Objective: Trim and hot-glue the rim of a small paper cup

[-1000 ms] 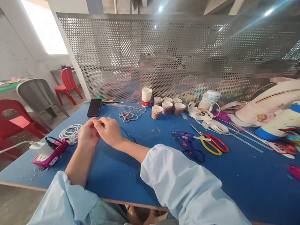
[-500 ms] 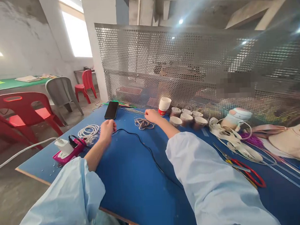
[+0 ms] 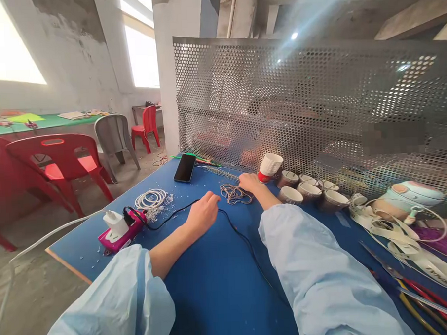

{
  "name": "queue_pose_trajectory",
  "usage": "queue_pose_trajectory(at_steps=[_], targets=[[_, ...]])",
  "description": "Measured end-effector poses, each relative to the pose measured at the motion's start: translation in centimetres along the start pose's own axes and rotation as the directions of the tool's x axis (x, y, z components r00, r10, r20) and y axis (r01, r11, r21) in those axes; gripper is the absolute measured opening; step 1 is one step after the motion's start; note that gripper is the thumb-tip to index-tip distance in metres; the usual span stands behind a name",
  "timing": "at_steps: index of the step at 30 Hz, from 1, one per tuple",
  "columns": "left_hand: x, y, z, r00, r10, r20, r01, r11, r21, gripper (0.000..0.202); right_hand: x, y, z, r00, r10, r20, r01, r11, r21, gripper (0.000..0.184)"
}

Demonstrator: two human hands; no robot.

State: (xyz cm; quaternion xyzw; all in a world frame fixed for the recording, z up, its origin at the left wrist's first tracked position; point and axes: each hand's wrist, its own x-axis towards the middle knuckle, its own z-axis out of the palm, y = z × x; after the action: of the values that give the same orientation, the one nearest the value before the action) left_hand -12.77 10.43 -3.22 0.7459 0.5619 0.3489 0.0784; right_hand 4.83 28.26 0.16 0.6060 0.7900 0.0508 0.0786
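My left hand (image 3: 203,212) is over the middle of the blue table, above the black cable (image 3: 238,230), with its fingers curled together. Whatever it may hold is too small or hidden to make out. Farther back, my right hand (image 3: 250,182) reaches to the bundle of thin beige cord (image 3: 235,193), its fingers closed at the bundle's far edge. What sits between those fingertips is hidden. Thin metal rods (image 3: 220,172) lie just behind it. Right of the hand stands a tilted stack of white paper cups (image 3: 271,165) with a red base.
Several brown-sided cups (image 3: 290,195) stand right of my arm. A phone (image 3: 185,167), a white cord coil (image 3: 151,199) and a pink power strip (image 3: 123,236) lie left. Cream ribbon (image 3: 400,241) and scissors (image 3: 383,264) lie right. A perforated metal screen (image 3: 302,95) borders the back.
My left hand has moved right across the table, toward my right hand. My right hand stays beside the cord bundle. The view has swung to the left.
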Motion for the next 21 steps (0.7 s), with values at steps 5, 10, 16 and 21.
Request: queue_pose_trajectory(at_steps=[5,10,16,21], targets=[[0.1,0.3,-0.3,0.999,-0.015,0.039,0.017,0.999,-0.033,0.022,0.0,0.5,-1.7,1.000,0.011,-0.003,-0.011,0.998,0.061,0.036],[0.2,0.3,-0.7,0.996,-0.079,0.043,0.084,0.987,-0.140,0.018,-0.7,1.4,-4.2,0.997,0.073,-0.008,-0.069,0.973,0.221,0.035],[0.4,-0.2,-0.9,0.966,-0.258,0.004,0.238,0.883,-0.405,0.016,-3.7,0.0,-6.6,0.989,0.145,0.018,-0.133,0.844,0.520,0.034],[0.7,0.2,-0.7,0.904,-0.424,0.055,0.322,0.591,-0.739,0.026,-9.9,-4.3,-5.4,0.994,0.034,0.108,-0.104,0.656,0.747,0.035]])
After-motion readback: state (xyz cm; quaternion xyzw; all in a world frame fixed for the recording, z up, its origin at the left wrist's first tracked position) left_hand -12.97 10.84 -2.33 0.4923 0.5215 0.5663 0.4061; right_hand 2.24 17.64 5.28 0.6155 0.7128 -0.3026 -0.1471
